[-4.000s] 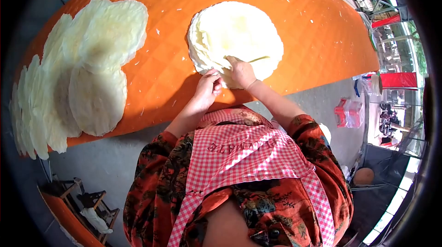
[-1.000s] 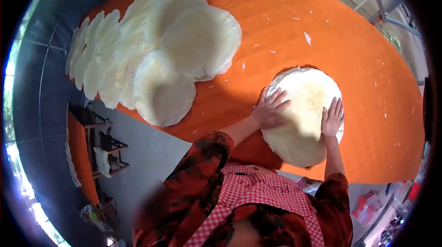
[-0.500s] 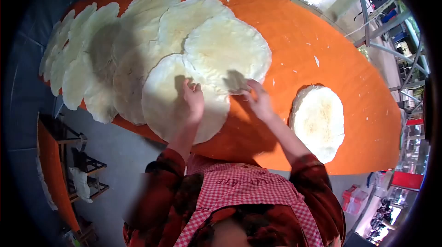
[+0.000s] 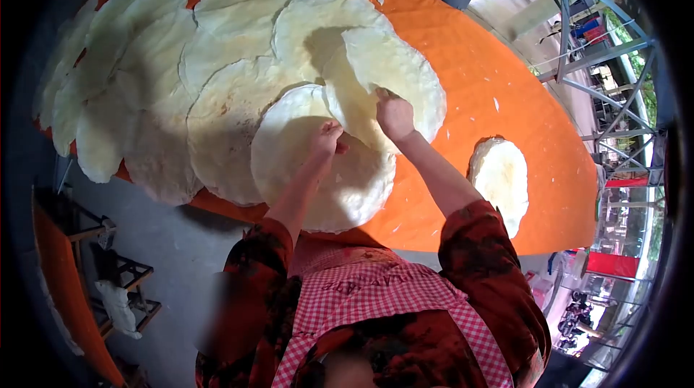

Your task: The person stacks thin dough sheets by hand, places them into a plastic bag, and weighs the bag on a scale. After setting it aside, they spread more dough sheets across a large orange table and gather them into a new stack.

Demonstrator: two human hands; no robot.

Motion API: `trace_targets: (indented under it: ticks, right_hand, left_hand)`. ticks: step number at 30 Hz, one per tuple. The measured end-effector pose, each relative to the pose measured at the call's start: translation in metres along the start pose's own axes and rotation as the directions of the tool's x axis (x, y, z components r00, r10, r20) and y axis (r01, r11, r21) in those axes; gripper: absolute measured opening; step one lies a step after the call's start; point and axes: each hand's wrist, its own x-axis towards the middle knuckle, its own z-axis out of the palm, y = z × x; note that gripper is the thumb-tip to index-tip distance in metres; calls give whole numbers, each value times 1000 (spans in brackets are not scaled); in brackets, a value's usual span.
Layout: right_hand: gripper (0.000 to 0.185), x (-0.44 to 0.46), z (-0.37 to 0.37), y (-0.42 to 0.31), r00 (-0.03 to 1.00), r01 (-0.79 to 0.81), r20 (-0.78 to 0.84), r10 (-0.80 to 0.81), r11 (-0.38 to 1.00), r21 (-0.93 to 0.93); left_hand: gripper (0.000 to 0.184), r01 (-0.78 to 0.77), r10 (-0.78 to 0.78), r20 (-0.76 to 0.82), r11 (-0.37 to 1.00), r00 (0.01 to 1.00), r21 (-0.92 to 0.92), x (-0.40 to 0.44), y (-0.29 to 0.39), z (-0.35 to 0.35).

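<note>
Thin, pale round sheets overlap on the orange table [image 4: 506, 77]. My left hand [image 4: 327, 139] is closed in a pinch over the front round sheet [image 4: 311, 189], near where it meets its neighbour; what lies between its fingertips is too small to tell. Higher and to the right, my right hand [image 4: 395, 117] has its fingers closed at the upper right sheet [image 4: 416, 80], gripping it at a shaded edge or fold. Both hands cast shadows on the sheets.
A thick pale round stack [image 4: 500, 182] sits on the table at the right. More overlapping sheets [image 4: 152, 91] reach the table's left end. Dark wooden racks [image 4: 130, 279] stand on the floor at lower left. Metal frames [image 4: 614, 55] rise beyond the table at the right.
Both hands have gone from the thick stack to the spread sheets on the left. Since half a second ago, my right hand has closed its fingers. The view has shifted too.
</note>
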Motion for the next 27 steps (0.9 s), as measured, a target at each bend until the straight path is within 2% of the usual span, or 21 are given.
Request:
trace_targets:
  ticks: [2,4,5,8,9,12,13,14,15,16,17,18,19,20,22,25,26,27]
  right_hand:
    - [23,-18,11,1,989,99,-108,-98,995,11]
    - [26,-35,30,-4,991,49,123,-55,997,51]
    - [31,-44,50,-3,985,166,-63,-162,984,62]
    - [37,-48,52,-16,999,40,-2,-40,997,70]
    - [44,-46,48,-15,995,7,95,-14,998,69]
    - [52,-50,42,-21,995,90,-38,-87,991,96]
    - [59,-53,31,-32,1000,18,-14,-17,997,78]
    - [57,-53,34,-31,1000,-13,-13,13,999,52]
    - [56,-49,41,-26,999,-46,-12,46,999,27]
    - [54,-45,50,-20,996,-85,-7,85,996,6]
    - [46,-30,64,1,982,-161,123,145,978,133]
    - [30,-18,53,17,981,-115,159,107,992,43]
    - [23,-2,38,27,994,-91,71,84,989,113]
    - [24,10,9,30,999,-32,-27,33,998,46]
    - [25,24,-48,31,994,79,-74,-79,997,-10]
    - [29,-22,-119,-39,995,74,71,-68,993,-96]
    - [33,-52,-113,-60,994,87,-63,-86,996,20]
    - [34,-81,-91,-76,993,66,-98,-64,998,22]
  left_hand:
    - [28,15,-15,52,1000,999,-5,-4,-2,-1]
    - [29,17,-12,124,999,992,-37,-3,-2,-2]
    - [29,21,-16,103,999,995,-48,-3,-1,-1]
    - [29,16,-14,72,999,997,-33,-9,2,1]
    - [30,7,-6,90,1000,996,-10,-7,1,0]
    - [29,6,-16,146,998,989,63,-7,7,1]
    - [27,0,-16,181,996,983,86,-9,11,4]
    - [25,-5,-19,218,994,976,108,-12,13,8]
    - [23,-41,16,192,991,981,129,-45,41,24]
    - [25,-201,175,168,967,970,154,-42,30,16]
    - [26,-344,318,153,920,935,189,-34,10,0]
    - [28,-472,448,152,852,881,227,-36,-5,-15]
    - [30,-485,525,42,750,850,450,-64,13,-35]
    - [33,-446,611,-35,615,791,650,-93,37,-64]
    - [38,-302,568,-243,697,787,651,-87,7,-141]
    - [42,-118,470,-242,615,849,779,-98,-3,-182]
    - [42,-79,491,-229,530,840,844,-102,1,-181]
    - [43,-44,515,-213,441,830,896,-106,8,-172]
